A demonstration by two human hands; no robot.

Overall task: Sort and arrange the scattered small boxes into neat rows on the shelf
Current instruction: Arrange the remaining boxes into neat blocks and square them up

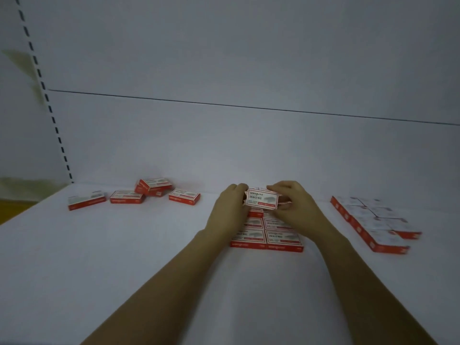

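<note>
Gripping box (pixel 261 198) over seemingly white shelf (pixel 104 247)

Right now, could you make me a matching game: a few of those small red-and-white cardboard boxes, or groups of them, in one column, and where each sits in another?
Things
1. red-and-white cardboard box with its label facing the camera
2. crooked heap of red boxes
3. untouched tidy block of red-edged boxes

Places
A. right end of the white shelf
B. back left, close to the grey wall
C. middle, gripped between the left hand and the right hand

Pairs: 1-C, 2-B, 3-A
</note>
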